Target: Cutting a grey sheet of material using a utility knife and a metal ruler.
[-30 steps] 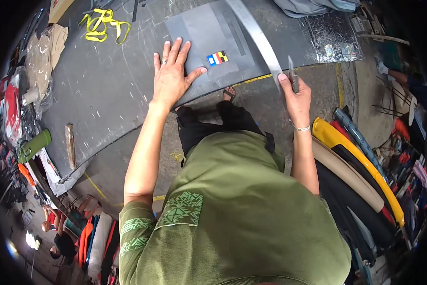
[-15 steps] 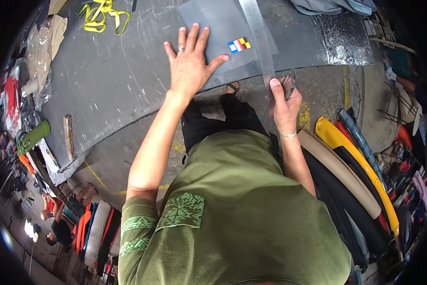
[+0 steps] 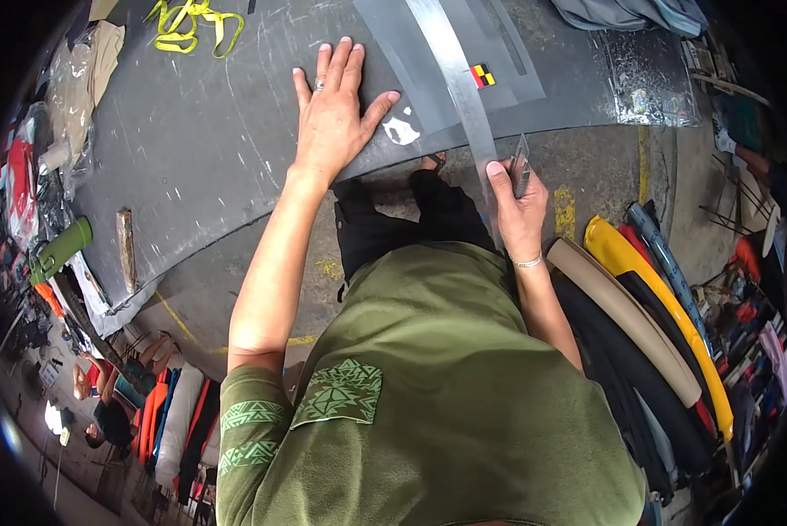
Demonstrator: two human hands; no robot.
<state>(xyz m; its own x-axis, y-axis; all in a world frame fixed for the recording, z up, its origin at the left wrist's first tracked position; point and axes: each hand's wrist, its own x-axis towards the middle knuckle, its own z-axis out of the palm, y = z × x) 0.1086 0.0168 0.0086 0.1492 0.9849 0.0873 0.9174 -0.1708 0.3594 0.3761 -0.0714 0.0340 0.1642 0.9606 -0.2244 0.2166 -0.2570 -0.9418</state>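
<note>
My left hand (image 3: 330, 121) lies flat on the dark grey tabletop (image 3: 209, 131), fingers spread, with a ring on one finger. Below the table's near edge, my right hand (image 3: 520, 215) grips the lower end of a long metal ruler (image 3: 455, 74) between thumb and fingers. The same hand also holds a utility knife (image 3: 521, 175), its blade pointing up and away. The ruler stretches across a translucent grey plastic sheet (image 3: 402, 66). Beside the ruler shows a small multicoloured patch (image 3: 483, 76), partly covered by it. Close to my left thumb is a white mark (image 3: 401, 131) on the tabletop.
A tangled yellow strap (image 3: 192, 26) lies at the far left, with grey cloth (image 3: 630, 13) at the far right. A wooden stick (image 3: 125, 250) rests near the left edge. Rolls of material, including a yellow roll (image 3: 656, 307), lean at my right. Other people (image 3: 109, 421) are at lower left.
The plastic sheet has shifted right, and the ruler now covers part of the coloured patch. The white mark has come into view. My left hand has slid slightly left; the knife blade points more upward.
</note>
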